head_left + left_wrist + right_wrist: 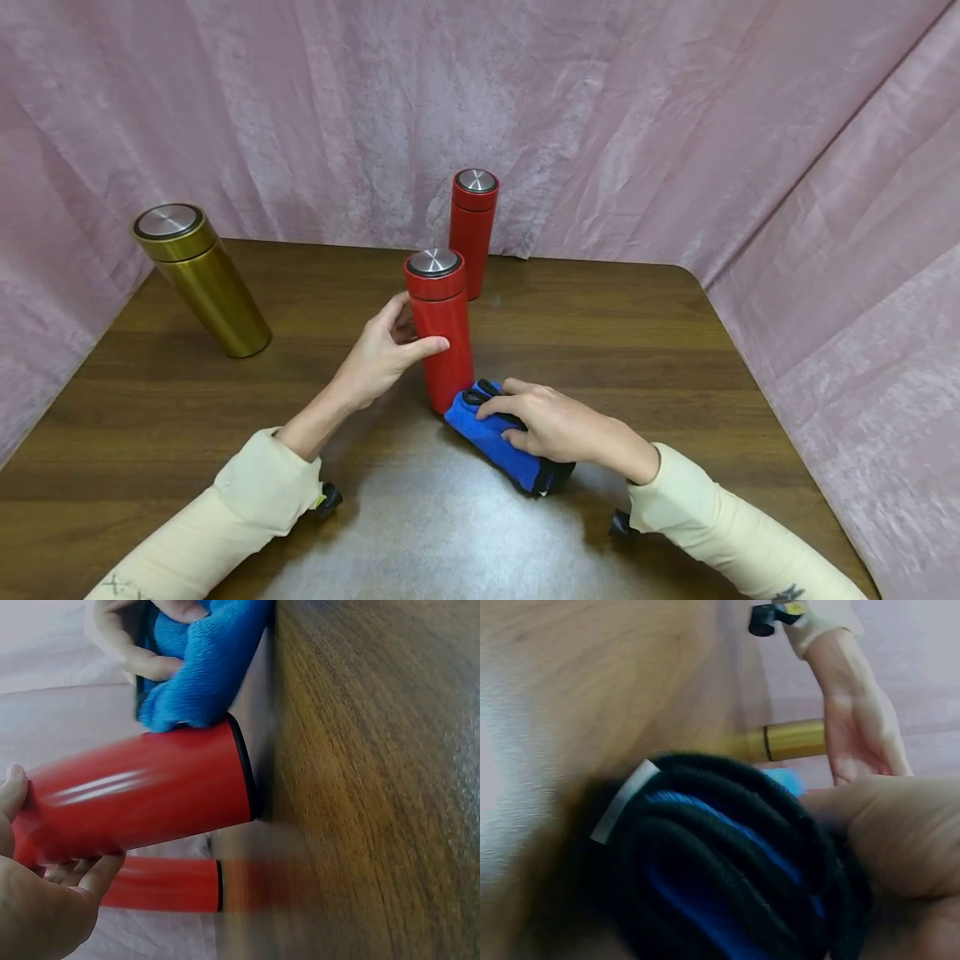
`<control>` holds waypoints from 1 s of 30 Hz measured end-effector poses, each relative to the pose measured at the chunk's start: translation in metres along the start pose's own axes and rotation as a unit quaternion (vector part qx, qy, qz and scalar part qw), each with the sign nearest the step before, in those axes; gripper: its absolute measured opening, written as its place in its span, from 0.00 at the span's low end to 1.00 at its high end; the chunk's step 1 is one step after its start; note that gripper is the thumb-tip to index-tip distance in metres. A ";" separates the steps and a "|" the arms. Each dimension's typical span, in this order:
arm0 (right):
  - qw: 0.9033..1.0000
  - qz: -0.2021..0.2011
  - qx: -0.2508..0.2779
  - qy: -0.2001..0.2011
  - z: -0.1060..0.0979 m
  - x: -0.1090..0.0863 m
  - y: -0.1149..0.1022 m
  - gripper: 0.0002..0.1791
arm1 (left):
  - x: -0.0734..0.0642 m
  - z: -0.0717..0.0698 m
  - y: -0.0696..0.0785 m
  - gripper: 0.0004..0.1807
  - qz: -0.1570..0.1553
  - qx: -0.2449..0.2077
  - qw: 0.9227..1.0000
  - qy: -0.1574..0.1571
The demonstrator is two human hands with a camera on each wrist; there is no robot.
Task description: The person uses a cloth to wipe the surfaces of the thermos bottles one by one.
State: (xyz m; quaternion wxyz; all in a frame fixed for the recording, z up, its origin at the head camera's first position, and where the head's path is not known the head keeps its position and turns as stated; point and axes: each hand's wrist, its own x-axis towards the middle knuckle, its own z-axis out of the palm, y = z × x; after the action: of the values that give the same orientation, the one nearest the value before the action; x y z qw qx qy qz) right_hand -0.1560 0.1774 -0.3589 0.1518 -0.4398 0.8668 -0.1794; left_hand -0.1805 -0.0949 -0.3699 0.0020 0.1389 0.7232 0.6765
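Note:
My left hand (372, 360) grips a red thermos (452, 367) around its middle, thumb in front and fingers behind. The thermos is near upright with a slight lean, its silver-topped lid on and its black base (244, 769) close to the table in the left wrist view. In my right hand (566, 427) is a rolled blue towel (486, 435) with black edging, pinched between thumb and fingers. One end of the towel meets the thermos low on its side. Seen from the right wrist, the towel's folded black-edged layers (712, 791) fill the foreground.
A second red thermos (474, 223) stands behind the held one, partly hidden by it. Off to the left is a gold thermos (213, 296). The wooden table (615, 333) ends at the back against a pink curtain (637, 133), which also hangs along the right side.

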 end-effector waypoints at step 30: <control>0.979 -0.012 0.064 0.195 -0.111 -0.003 -0.033 0.22 | -0.004 0.003 0.003 0.40 0.011 0.007 1.000 -0.017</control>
State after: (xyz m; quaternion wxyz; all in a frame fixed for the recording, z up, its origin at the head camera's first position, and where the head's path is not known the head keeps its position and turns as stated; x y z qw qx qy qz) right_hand -0.1775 0.1812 -0.2454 0.0053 -0.3961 0.8612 -0.3186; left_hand -0.1754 -0.0924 -0.3684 0.0061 0.1582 0.7262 0.6690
